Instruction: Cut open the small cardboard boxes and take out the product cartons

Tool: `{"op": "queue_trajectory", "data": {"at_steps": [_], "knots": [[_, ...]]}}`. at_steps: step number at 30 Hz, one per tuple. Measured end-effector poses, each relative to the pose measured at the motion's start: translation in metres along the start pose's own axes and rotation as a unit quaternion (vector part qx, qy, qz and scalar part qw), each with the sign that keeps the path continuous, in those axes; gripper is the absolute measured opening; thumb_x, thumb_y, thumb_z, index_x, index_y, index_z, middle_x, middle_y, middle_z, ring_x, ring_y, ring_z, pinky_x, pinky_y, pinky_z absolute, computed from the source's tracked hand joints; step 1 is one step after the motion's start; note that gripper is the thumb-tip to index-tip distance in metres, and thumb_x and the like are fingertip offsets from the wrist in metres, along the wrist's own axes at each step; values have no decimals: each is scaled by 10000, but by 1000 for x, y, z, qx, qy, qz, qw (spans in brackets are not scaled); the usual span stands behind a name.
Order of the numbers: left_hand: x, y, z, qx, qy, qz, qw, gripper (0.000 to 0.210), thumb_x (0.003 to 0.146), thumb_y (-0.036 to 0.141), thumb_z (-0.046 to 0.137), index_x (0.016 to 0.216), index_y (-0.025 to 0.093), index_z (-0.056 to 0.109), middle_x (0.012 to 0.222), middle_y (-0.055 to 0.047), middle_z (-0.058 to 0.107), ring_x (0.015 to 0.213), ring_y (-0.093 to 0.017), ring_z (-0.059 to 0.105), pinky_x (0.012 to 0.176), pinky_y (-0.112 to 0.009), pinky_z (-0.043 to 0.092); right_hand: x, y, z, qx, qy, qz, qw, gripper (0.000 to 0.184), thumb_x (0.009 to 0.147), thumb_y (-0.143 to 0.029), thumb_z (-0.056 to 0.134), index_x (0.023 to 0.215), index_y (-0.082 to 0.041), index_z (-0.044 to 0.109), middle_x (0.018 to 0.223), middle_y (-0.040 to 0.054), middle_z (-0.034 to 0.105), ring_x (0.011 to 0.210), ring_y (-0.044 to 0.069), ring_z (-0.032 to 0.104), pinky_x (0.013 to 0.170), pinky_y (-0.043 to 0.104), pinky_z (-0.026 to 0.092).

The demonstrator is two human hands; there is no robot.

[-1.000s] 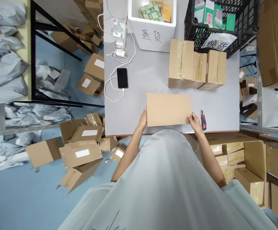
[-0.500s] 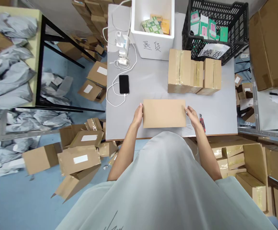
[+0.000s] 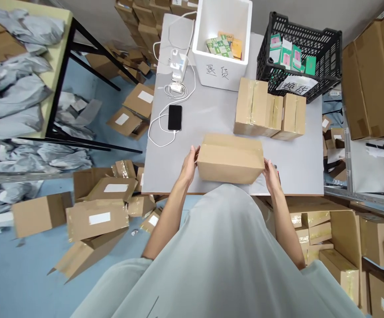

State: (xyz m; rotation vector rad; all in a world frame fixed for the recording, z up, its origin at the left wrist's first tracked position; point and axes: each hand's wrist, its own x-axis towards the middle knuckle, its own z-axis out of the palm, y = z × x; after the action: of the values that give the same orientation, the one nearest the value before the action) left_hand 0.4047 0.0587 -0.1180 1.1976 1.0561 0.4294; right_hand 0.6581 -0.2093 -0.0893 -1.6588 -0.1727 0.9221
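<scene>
Light-grey, smooth-topped counter (image 3: 211, 106) fills the centre, w/ blue floor (image 3: 9, 278) off to the L. Half a sec ago the closed brown cardboard box (image 3: 230, 161) showed basically one flat face; now it's tipped, w/ a broad upper face plus the near long side visible, so I'd judge it's being turned btwn the hands, not parked. Box is front-centre, just inside the counter's near edge; can't tell if its underside touches. Grip: L hand (image 3: 188, 165) clamped on the box's left end, R hand (image 3: 271, 176) on its right end. R hand now mostly hides the red-and-black cutter (image 3: 275, 167). Room: tight in front, w/ the person's pale grey shirt (image 3: 225, 247) right there; behind-right, a row of taped brown cardboard cartons (image 3: 273, 112) sits near. Bare counter lies L, up to the black rectangular phone (image 3: 175, 118), and R past the cutter. White foam bin (image 3: 221, 73) & black mesh plastic crate (image 3: 324, 79) limit the far side.
</scene>
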Motion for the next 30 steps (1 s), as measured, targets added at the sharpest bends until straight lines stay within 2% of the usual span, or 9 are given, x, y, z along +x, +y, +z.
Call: {"op": "queue_trajectory", "data": {"at_steps": [2, 5, 8, 12, 19, 21, 24, 27, 30], "knots": [[-13, -1, 5, -16, -1, -10, 1000, 845, 1036, 882, 483, 1521, 227, 709, 1669, -160, 643, 1558, -374, 612, 1251, -517, 545, -9, 5, 1, -16, 5, -14, 1000, 763, 977, -828, 639, 1546, -324, 708, 1700, 40, 630, 1642, 322, 532, 1356, 549, 471], [-26, -11, 15, -4, 15, -13, 1000, 709, 998, 755, 704, 1485, 240, 730, 1646, -145, 666, 1534, -367, 629, 1274, -515, 533, -13, 18, 2, -32, 45, -10, 998, 804, 917, -767, 745, 1558, -282, 706, 1684, 70, 643, 1626, 341, 552, 1375, 566, 440], [-30, -27, 20, 15, 33, -15, 999, 700, 951, 631, 828, 1500, 215, 707, 1615, -174, 683, 1468, -358, 681, 1250, -525, 560, -9, 31, 0, -32, 64, -13, 997, 847, 855, -753, 806, 1526, -242, 733, 1647, 101, 673, 1600, 351, 581, 1371, 550, 444], [-28, -39, 17, 39, 52, -12, 998, 654, 953, 536, 836, 1479, 168, 707, 1590, -207, 691, 1391, -340, 726, 1194, -510, 599, -2, 41, -5, -36, 79, -26, 996, 876, 802, -765, 845, 1456, -187, 776, 1580, 140, 723, 1541, 366, 637, 1349, 547, 468], [-18, -39, 3, 95, 39, -22, 995, 534, 986, 481, 755, 1423, 174, 729, 1539, -181, 730, 1310, -313, 751, 1157, -479, 607, -2, 50, -10, -53, 70, -26, 996, 802, 834, -784, 819, 1350, -169, 824, 1473, 178, 788, 1462, 386, 700, 1299, 572, 520], [-11, -37, 3, 130, 50, -28, 990, 528, 987, 481, 737, 1409, 164, 724, 1530, -191, 729, 1343, -329, 733, 1190, -506, 582, 2, 52, -13, -52, 54, -24, 997, 802, 826, -805, 814, 1316, -170, 832, 1439, 188, 805, 1417, 394, 729, 1262, 590, 549], [8, -27, 6, 198, 95, -6, 976, 649, 966, 481, 753, 1510, 141, 652, 1637, -237, 630, 1523, -382, 606, 1304, -567, 469, 20, 50, -28, -55, 44, -36, 997, 810, 810, -845, 803, 1263, -173, 839, 1389, 199, 825, 1332, 396, 771, 1223, 609, 573], [37, -6, 18, 261, 124, 70, 955, 752, 975, 518, 751, 1610, 155, 573, 1713, -238, 545, 1627, -385, 499, 1371, -553, 384, 52, 37, -56, -61, 89, -67, 992, 862, 797, -881, 792, 1277, -165, 820, 1416, 228, 803, 1320, 396, 766, 1228, 608, 560], [79, 24, 47, 277, 96, 118, 949, 761, 996, 534, 745, 1628, 155, 556, 1715, -236, 546, 1652, -380, 478, 1394, -538, 352, 94, 15, -90, -67, 169, -100, 978, 983, 793, -915, 758, 1390, -134, 756, 1524, 278, 720, 1394, 418, 711, 1219, 613, 557]]}}
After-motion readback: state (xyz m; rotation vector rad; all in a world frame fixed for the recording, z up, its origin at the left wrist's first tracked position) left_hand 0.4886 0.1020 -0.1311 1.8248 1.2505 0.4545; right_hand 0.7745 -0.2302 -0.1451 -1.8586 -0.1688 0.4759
